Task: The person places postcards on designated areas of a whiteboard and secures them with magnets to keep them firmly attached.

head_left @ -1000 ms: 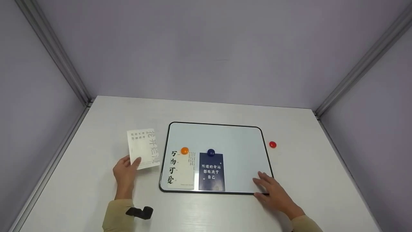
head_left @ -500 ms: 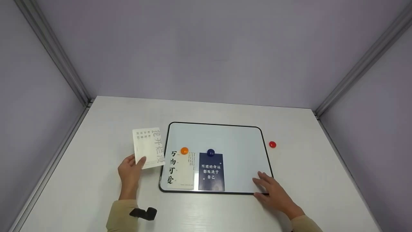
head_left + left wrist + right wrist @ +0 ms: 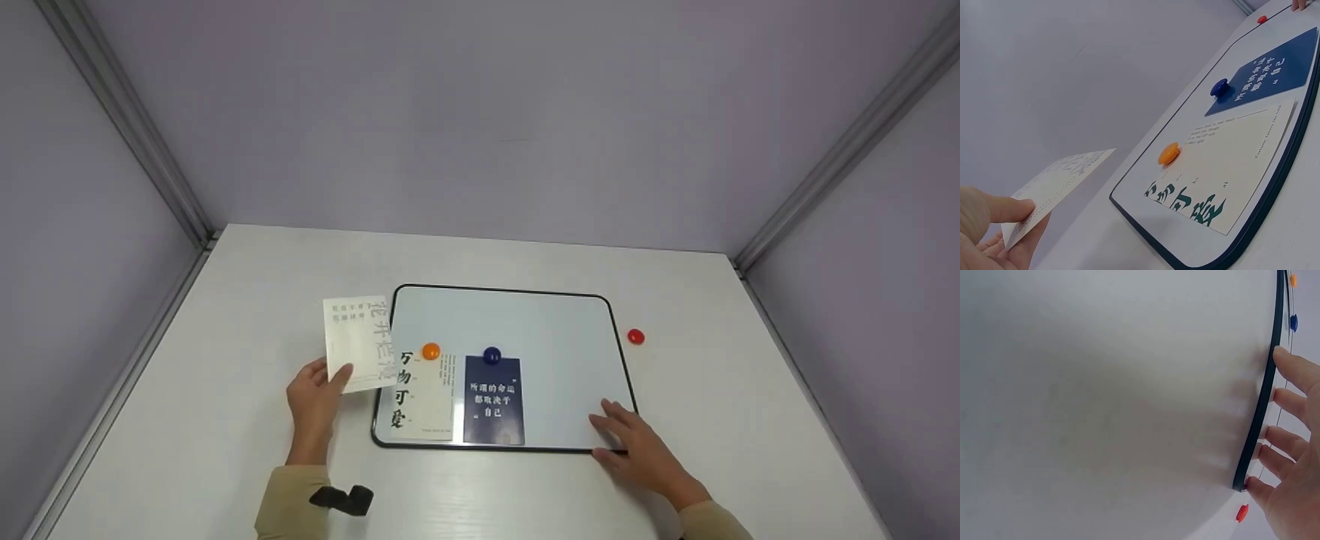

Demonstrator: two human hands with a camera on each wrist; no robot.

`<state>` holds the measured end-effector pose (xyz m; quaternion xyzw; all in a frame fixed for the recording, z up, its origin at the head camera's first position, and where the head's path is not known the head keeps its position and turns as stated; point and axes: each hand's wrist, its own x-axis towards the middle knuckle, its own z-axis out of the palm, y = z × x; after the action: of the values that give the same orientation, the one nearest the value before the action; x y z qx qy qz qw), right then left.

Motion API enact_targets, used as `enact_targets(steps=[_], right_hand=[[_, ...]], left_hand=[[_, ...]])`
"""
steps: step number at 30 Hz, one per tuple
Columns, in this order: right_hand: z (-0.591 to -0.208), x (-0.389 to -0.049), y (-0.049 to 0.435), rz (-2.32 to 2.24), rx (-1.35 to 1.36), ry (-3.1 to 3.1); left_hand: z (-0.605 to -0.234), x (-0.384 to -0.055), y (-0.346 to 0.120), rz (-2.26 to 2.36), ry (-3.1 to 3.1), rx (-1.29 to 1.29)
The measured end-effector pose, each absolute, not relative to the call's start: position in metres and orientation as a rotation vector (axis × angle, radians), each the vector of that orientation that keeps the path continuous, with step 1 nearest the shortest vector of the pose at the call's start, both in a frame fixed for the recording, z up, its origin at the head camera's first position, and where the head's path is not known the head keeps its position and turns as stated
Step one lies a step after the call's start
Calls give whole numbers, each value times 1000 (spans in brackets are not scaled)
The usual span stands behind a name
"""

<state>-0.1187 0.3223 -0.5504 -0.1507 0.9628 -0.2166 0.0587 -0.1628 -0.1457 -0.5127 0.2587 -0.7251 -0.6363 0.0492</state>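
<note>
My left hand (image 3: 313,401) pinches a white card (image 3: 354,337) with grey lettering by its lower edge, thumb on top. In the left wrist view this card (image 3: 1061,185) is held up and tilted, beyond the left edge of a black-framed whiteboard (image 3: 555,330). On the board, an orange magnet (image 3: 431,351) sits at the top of a cream card (image 3: 427,405), and a dark blue magnet (image 3: 492,355) at the top of a navy card (image 3: 493,420). My right hand (image 3: 641,454) rests on the board's lower right corner, fingers spread, with the thumb at the frame in the right wrist view.
A red round magnet (image 3: 636,337) lies on the white table (image 3: 480,495) just right of the board. Grey-lilac panels (image 3: 480,135) with metal profiles enclose the table at the back and sides.
My left hand has moved right with the white card, which now overlaps the board's left edge in the head view. My right hand has stayed in place.
</note>
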Motion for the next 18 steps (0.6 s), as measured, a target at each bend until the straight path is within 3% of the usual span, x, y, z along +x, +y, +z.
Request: enact_targets(steps=[18], right_hand=[[-549,-118,325,-660,-435,2889]], left_hand=[[-513,-163,-122,-1954,-2267,692]])
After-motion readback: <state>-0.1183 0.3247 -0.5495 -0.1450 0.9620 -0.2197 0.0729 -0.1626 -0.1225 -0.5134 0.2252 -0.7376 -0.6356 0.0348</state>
